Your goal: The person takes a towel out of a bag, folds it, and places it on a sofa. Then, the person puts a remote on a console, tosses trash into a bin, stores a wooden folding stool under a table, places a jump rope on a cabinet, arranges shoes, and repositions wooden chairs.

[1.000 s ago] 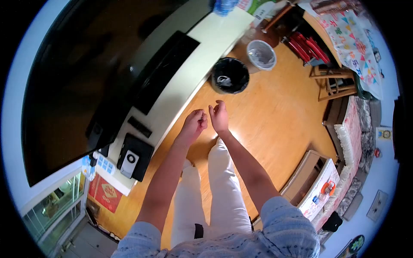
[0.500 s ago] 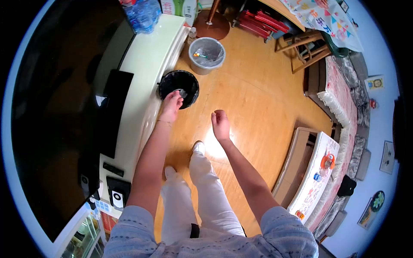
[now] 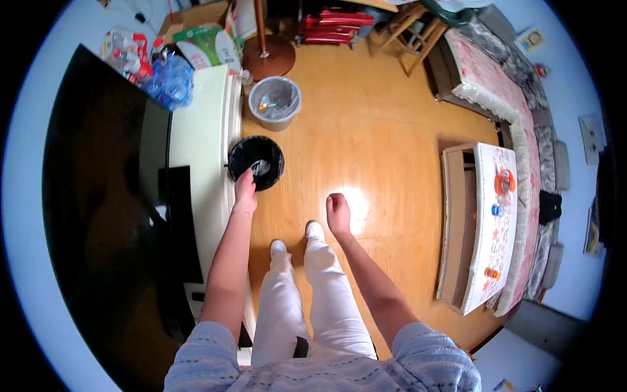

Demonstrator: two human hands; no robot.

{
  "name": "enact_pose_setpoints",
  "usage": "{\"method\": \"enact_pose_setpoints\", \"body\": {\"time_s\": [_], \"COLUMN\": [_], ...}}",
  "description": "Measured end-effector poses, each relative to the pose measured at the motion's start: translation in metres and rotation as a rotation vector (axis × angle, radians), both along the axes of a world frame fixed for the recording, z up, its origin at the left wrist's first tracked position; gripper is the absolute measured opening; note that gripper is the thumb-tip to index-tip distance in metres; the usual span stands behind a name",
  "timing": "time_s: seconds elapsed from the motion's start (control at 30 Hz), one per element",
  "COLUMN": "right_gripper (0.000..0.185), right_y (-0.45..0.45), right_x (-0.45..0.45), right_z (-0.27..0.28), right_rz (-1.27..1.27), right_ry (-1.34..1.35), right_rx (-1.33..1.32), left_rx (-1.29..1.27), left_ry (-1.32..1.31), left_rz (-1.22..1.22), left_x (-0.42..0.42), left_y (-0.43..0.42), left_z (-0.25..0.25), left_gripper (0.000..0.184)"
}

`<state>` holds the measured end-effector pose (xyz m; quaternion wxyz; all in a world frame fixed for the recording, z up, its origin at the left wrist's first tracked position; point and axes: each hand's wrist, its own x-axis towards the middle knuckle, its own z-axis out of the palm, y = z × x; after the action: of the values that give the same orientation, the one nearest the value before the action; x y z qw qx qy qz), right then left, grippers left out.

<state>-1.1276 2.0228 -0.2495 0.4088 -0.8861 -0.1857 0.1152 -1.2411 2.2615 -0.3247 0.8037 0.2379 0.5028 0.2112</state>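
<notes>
My left hand [image 3: 245, 191] reaches over the near rim of a black-lined trash bin [image 3: 237, 160], its fingers stretched out. Just beyond the fingertips, against the dark liner, is a crumpled, clear greyish piece [image 3: 262, 168] that looks like thin plastic. It appears apart from the fingers, though whether it is falling or lying in the bin I cannot tell. My right hand [image 3: 338, 214] hangs over the wooden floor with its fingers curled in, and nothing shows in it. A grey bin [image 3: 275, 122] with a clear liner and some small litter stands just behind the black one.
Along the left runs a white cabinet [image 3: 208, 104] with a large television [image 3: 104, 215] and a bag of blue-tinted bottles [image 3: 171, 81]. On the right are a low table [image 3: 486, 245] and a covered sofa [image 3: 503, 85]. A wooden stool [image 3: 418, 42] stands at the back.
The clear piece was at my left fingertips and now shows slightly apart from them, over the black bin. The view has turned and shifted; my right hand stays curled.
</notes>
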Motion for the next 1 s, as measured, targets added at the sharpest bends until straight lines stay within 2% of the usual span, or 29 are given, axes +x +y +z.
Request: {"method": "enact_pose_setpoints", "body": {"time_s": [0.03,0.1,0.17,0.23,0.3,0.4,0.57,0.6,0.7,0.8,1.0], "right_gripper": [0.016,0.017,0.019,0.021,0.022,0.026,0.027,0.029,0.031,0.029,0.028], "right_y": [-0.006,-0.018,-0.034,-0.058,-0.088,-0.137,-0.229,-0.243,-0.287,-0.325,-0.398], "right_x": [-0.004,-0.010,-0.014,-0.015,-0.015,-0.023,-0.064,-0.075,-0.106,-0.131,-0.175], "right_z": [0.005,0.025,0.053,0.074,0.098,0.125,0.115,0.117,0.120,0.119,0.135], "right_rz": [-0.044,-0.111,-0.137,-0.210,-0.289,-0.399,-0.572,-0.633,-0.753,-0.864,-1.048], "right_ry": [0.005,-0.024,0.000,-0.057,-0.069,0.019,-0.059,-0.048,-0.026,-0.043,-0.073], "right_rx": [-0.007,-0.009,-0.076,-0.039,-0.079,-0.161,-0.143,-0.114,-0.131,-0.057,0.088], "left_rx": [0.045,0.002,-0.017,0.011,-0.104,-0.219,-0.358,-0.365,-0.378,-0.345,-0.348], "left_ry": [0.046,0.025,0.009,0.004,-0.089,-0.039,-0.001,-0.018,-0.048,-0.131,-0.193], "left_rz": [-0.080,-0.019,-0.068,-0.156,-0.204,-0.328,-0.404,-0.409,-0.407,-0.601,-0.748], "left_x": [-0.003,-0.014,-0.028,-0.038,-0.052,-0.061,-0.051,-0.046,-0.023,-0.003,0.027], "left_y": [-0.005,-0.014,-0.017,-0.033,-0.047,-0.076,-0.112,-0.119,-0.141,-0.157,-0.238], "left_z": [0.024,0.040,0.044,0.073,0.078,0.088,0.091,0.099,0.120,0.145,0.193], "left_gripper": [0.043,0.037,0.039,0.048,0.054,0.047,0.033,0.024,0.015,0.009,0.006]}}
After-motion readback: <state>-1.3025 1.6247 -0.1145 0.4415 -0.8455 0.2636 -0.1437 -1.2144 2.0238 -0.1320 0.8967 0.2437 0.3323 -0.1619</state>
